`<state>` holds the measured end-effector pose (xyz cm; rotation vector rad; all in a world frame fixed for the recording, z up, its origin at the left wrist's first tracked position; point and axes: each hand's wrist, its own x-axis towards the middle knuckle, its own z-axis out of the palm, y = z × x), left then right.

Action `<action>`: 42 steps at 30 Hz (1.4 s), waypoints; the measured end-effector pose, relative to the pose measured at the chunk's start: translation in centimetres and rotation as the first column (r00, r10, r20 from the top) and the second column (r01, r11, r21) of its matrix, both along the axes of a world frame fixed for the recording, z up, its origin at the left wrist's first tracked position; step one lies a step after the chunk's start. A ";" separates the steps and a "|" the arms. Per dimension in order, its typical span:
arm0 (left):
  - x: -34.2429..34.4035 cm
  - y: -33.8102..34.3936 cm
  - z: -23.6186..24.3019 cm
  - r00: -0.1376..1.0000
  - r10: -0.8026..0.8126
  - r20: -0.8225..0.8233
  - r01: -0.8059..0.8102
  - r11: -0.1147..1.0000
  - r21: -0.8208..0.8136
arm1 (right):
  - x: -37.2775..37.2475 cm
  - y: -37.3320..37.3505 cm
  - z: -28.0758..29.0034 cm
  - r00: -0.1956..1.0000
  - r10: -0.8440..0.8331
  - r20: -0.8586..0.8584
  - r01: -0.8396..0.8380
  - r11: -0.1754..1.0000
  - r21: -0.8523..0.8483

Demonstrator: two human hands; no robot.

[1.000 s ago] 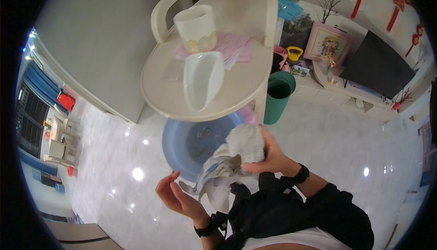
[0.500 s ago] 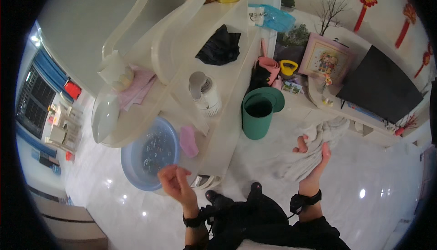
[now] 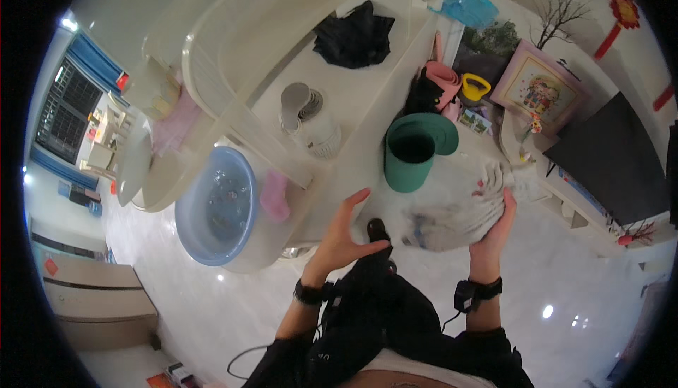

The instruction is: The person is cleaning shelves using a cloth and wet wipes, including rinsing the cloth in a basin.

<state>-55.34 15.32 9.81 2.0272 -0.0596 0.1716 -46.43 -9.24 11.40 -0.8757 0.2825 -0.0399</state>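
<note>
A pale grey-white cloth (image 3: pixel 445 222), blurred by motion, hangs from my right hand (image 3: pixel 500 229). The thumb lies along its near side, while fingertips show among the folds at the back. To the left of the cloth is my left hand (image 3: pixel 339 243), empty, with thumb and fingers spread wide apart. A gap separates it from the cloth. Just beyond the cloth stands a green bin (image 3: pixel 408 169) with its lid swung open.
A blue basin (image 3: pixel 185 211) with water sits at the left beside a pink object (image 3: pixel 274 196). The white shelf unit (image 3: pixel 332 176) carries a white cylindrical appliance (image 3: pixel 318 130) and a black bag (image 3: pixel 355 34). A low TV cabinet (image 3: pixel 572 208) stands at the right.
My left hand has moved right toward the cloth, and its curled fingers have spread. The cloth has swung out leftward from my right hand. The whole view has shifted.
</note>
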 end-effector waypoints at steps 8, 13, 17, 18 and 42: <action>12.8 -3.5 -5.2 0.985 -0.170 0.023 0.172 0.970 -0.171 | 7.8 7.5 4.0 0.858 0.451 0.247 -0.513 0.720 0.468; 16.6 -3.0 -8.3 0.986 -0.105 0.127 0.152 0.878 -0.454 | 12.4 7.2 3.1 0.871 0.423 0.251 -0.492 0.729 0.476; 19.0 -2.3 -9.0 0.977 -0.168 -0.129 0.071 0.836 -0.544 | 14.3 4.2 1.7 0.964 0.210 0.165 -0.243 0.946 0.216; 18.9 -2.8 -8.7 0.953 -0.219 -0.208 0.063 0.818 -0.572 | 14.4 3.0 1.0 0.975 0.168 0.148 -0.190 0.970 0.150; 6.0 -7.0 -6.0 0.835 0.226 -0.501 -0.510 0.660 -0.551 | 5.5 -5.7 -7.0 0.864 0.504 -0.027 -0.483 0.842 0.240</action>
